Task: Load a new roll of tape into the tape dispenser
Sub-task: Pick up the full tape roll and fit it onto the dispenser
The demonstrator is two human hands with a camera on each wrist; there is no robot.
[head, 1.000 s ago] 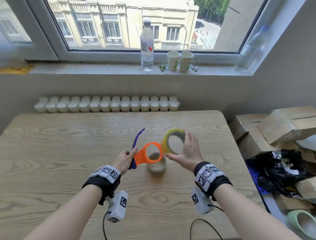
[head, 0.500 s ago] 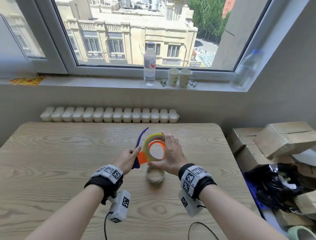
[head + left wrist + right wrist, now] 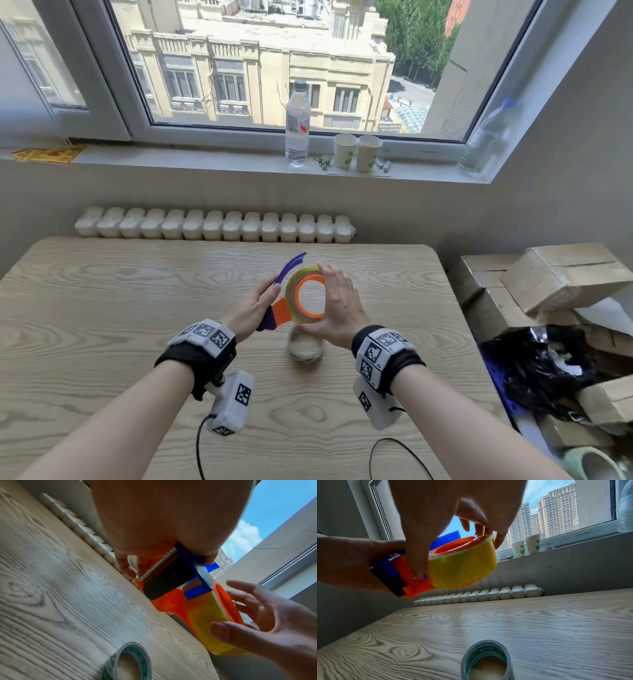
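**Over the table's middle, the yellow roll slides onto the hub**

Above the wooden table [image 3: 137, 308], the big change: the yellow tape roll [image 3: 462, 566], which a second ago was held off to the right of the empty orange ring, now sits around the tape dispenser [image 3: 284, 313]'s orange hub, whose rim shows through the roll's centre. The right hand [image 3: 339, 308] has followed it across and spans the roll, thumb at its lower edge and fingertips on its far rim, apparently still pressing it home. The left hand [image 3: 251, 308] keeps its grip on the dispenser's handle end by the serrated blade, fingers curled round it, the blue flap sticking up behind.

For the task, that looks like the main step nearly done; whether the roll is fully seated I cannot tell, since the hub's rim stands slightly proud. Threading the tape end to the blade likely remains. A second, paler tape roll [image 3: 486, 660] lies flat on the table below, untouched.
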